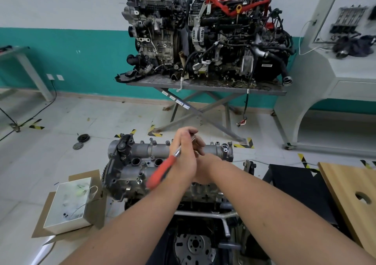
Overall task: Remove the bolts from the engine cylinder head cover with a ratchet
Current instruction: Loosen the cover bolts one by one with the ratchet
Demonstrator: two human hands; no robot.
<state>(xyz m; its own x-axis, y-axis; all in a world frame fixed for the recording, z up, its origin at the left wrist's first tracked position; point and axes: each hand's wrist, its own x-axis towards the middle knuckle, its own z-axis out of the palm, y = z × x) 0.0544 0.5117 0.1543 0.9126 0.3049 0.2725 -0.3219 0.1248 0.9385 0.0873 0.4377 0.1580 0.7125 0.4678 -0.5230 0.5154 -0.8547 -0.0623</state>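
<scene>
Your left hand (184, 154) and right hand (200, 152) grip the ratchet (162, 170) together at the far edge of the cylinder head cover (162, 159), where upright bolts (151, 141) look unremoved.

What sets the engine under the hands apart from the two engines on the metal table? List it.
1. The near engine is stripped, its bare grey cylinder head cover exposed; the two engines on the metal table carry hoses and wiring.
2. The near one sits low by the person; those stand on a metal table at the wall.
All three are out of cars.

red-handled ratchet (162, 171) tilted over grey cover (142, 152).
</scene>
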